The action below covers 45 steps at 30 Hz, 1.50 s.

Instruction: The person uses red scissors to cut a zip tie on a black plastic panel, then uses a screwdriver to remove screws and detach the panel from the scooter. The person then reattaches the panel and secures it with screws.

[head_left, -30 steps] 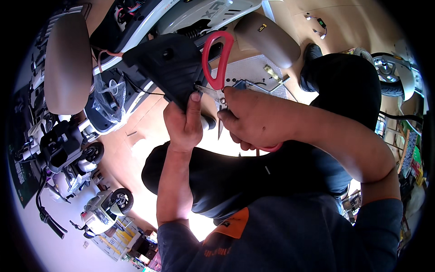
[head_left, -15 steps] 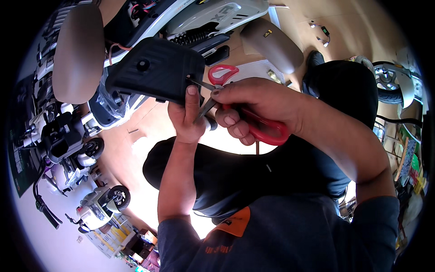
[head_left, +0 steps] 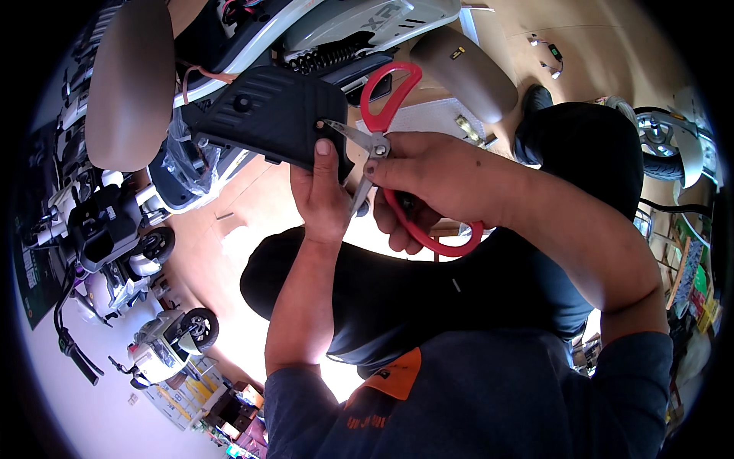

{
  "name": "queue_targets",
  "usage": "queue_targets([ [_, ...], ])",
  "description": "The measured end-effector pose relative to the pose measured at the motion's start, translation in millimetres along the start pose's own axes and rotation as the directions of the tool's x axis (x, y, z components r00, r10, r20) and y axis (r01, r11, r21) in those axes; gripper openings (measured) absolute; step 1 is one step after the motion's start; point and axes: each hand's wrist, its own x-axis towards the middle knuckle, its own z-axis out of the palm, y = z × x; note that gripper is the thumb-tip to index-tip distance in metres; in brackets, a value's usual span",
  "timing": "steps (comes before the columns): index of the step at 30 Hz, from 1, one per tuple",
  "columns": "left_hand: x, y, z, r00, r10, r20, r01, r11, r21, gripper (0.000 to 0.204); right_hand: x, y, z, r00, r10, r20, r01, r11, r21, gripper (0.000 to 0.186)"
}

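Observation:
A black ribbed plastic cover (head_left: pixel 279 115) is gripped at its near right edge by my left hand (head_left: pixel 323 195), thumb on top and the other fingers hidden beneath. My right hand (head_left: pixel 428 176) holds a pair of red-handled scissors (head_left: pixel 380 147) by the pivot and one handle loop. The blades are spread apart. One blade's tip touches the cover at a small hole near its right edge, while the other blade points down beside my left wrist. The second red loop sticks up, away from my fingers.
Beyond the cover stands a light-coloured scooter (head_left: pixel 352 30) with its shock spring showing. A brown seat (head_left: pixel 130 84) is at the left, and another brown seat (head_left: pixel 466 73) lies on the floor. Several scooters (head_left: pixel 164 344) stand further left. A cable with a small device (head_left: pixel 554 53) lies far right.
The scissors have opened wider and turned, their upper loop swinging up and away. My right fingers have shifted on the handle. The cover has moved slightly to the right.

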Motion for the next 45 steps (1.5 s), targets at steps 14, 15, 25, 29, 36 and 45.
queue_targets([
  [14, 0, -16, -11, 0.977, 0.17, 0.133, -0.208, 0.9, 0.382, 0.023, 5, 0, 4, 0.997, -0.009, 0.08, -0.007, 0.979, 0.205, 0.031],
  [15, 1, -18, -12, 0.963, 0.206, 0.173, -0.259, 0.882, 0.393, 0.023, 6, 1, 5, 0.997, -0.018, 0.079, -0.006, 0.956, 0.293, 0.031],
  [25, -4, -20, 1, 1.0, 0.008, -0.028, -0.007, 0.998, 0.055, 0.021, 17, 3, 4, 0.993, -0.042, 0.113, -0.048, 0.724, 0.688, 0.024],
  [29, -2, -11, 3, 0.993, -0.115, -0.013, 0.115, 0.992, -0.045, 0.025, 24, 13, -2, 0.99, -0.081, 0.114, -0.003, 0.803, 0.596, 0.027],
  [36, -4, -19, -14, 0.995, -0.085, 0.06, 0.081, 0.994, 0.07, 0.026, 8, -5, 4, 0.991, 0.126, -0.043, -0.118, 0.981, 0.155, 0.04],
  [45, -5, -21, -35, 0.981, 0.021, 0.192, -0.112, 0.873, 0.475, 0.022, 8, -7, 5, 0.998, 0.055, -0.007, -0.054, 0.927, -0.371, 0.037],
])
